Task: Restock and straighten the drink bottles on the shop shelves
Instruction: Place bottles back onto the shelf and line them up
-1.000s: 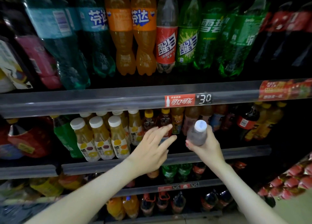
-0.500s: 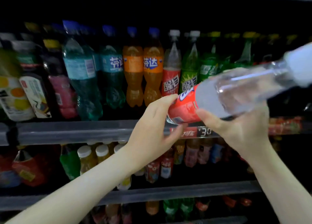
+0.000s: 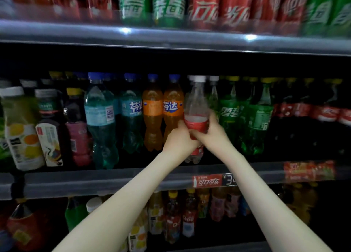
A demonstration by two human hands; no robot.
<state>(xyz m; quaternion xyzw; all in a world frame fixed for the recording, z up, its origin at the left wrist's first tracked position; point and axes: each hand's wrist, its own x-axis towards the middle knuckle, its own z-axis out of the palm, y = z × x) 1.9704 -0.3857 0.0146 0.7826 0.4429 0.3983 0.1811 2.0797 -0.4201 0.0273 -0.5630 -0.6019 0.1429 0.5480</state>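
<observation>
A clear bottle with a red label and white cap (image 3: pixel 196 103) stands upright at the front of the middle shelf (image 3: pixel 114 177), between the orange soda bottles (image 3: pixel 162 115) and the green soda bottles (image 3: pixel 229 116). Both hands wrap its lower half. My left hand (image 3: pixel 178 137) grips it from the left. From the right, my right hand (image 3: pixel 212 132) closes around the red label. Its base sits just above or on the shelf edge; the hands hide which.
Teal bottles (image 3: pixel 100 118) and juice bottles (image 3: pixel 20 130) fill the shelf's left; dark cola bottles (image 3: pixel 313 122) fill the right. Red and green cans or bottles (image 3: pixel 171 6) line the shelf above. Small tea bottles (image 3: pixel 182 213) stand below. A price tag (image 3: pixel 210 181) hangs on the shelf rail.
The bottle went from low in my right hand, to tilted sideways in both hands, to upright in the shelf gap. The view rose from the lower shelves to the middle shelf.
</observation>
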